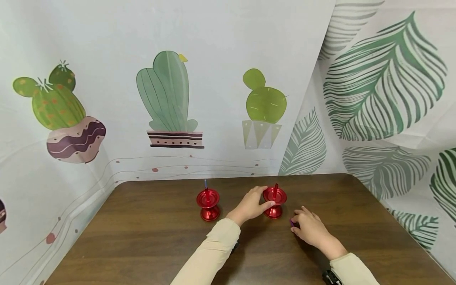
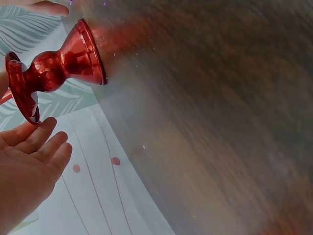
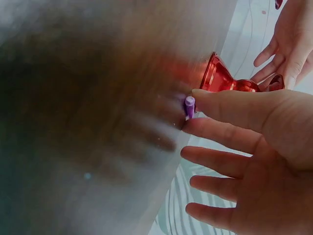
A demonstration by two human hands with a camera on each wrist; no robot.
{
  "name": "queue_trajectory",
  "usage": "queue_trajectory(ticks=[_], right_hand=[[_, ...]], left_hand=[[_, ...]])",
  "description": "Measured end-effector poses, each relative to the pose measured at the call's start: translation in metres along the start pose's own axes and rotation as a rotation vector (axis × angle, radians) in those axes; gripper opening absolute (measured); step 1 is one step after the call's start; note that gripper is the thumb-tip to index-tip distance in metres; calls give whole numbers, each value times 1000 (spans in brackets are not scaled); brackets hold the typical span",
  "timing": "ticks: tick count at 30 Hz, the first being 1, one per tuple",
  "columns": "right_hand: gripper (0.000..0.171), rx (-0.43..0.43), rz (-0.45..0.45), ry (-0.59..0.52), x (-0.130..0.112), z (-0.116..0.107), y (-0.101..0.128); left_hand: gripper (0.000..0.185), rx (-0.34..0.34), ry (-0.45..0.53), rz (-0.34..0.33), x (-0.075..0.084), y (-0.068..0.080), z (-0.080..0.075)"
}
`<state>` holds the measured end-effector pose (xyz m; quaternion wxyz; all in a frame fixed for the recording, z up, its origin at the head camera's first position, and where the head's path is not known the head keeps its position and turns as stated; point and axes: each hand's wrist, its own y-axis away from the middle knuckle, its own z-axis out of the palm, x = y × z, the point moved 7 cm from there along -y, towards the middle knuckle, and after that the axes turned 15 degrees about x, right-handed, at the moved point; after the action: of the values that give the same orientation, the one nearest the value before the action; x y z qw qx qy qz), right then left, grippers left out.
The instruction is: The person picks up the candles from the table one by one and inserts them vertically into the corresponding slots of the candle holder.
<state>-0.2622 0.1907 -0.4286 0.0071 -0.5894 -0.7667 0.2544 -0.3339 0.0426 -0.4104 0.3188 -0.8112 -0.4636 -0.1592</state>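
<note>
A red metallic candle holder (image 1: 273, 211) stands upright on the table, with a red tube rising from its dish. My left hand (image 1: 252, 204) holds this holder by the dish's rim, thumb on the near side and fingers at the left edge. In the left wrist view the fingertips of the left hand (image 2: 34, 166) meet the rim. To the right, my right hand (image 1: 310, 227) is low over the table. Its thumb and index finger pinch a small purple candle (image 3: 190, 106), while the other fingers extend loosely.
A second red candle holder (image 1: 210, 211) stands to the left, with a thin blue candle (image 1: 205, 184) upright in it. The brown wooden table (image 1: 149, 237) reaches back to a wall covering (image 1: 221, 99) printed with cacti and leaves.
</note>
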Motion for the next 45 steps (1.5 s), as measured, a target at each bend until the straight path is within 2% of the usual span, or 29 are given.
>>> queue_trajectory(ticks=[2, 5, 8, 13, 19, 26, 38, 45], right_hand=[[9, 43, -29, -6, -3, -2, -1], [24, 81, -65, -5, -6, -4, -2], [30, 92, -85, 7, -8, -4, -2], [29, 83, -123, 77, -12, -2, 1], [26, 74, -104, 93, -14, -8, 1], [24, 126, -43, 64, -6, -24, -10], [15, 244, 20, -75, -5, -51, -36], [10, 267, 26, -260, -7, -54, -53]], left_hand=[[63, 2, -1, 0, 0, 0, -1], [63, 4, 0, -1, 0, 1, -2], [63, 7, -2, -3, 1, 1, -2], [62, 0, -13, -6, 3, 1, -2], [62, -12, -43, -1, 7, 1, 0], [62, -9, -62, 5, 7, 1, 0], [61, -6, -65, 1, 6, 0, 1], [61, -7, -67, -14, 6, 0, 0]])
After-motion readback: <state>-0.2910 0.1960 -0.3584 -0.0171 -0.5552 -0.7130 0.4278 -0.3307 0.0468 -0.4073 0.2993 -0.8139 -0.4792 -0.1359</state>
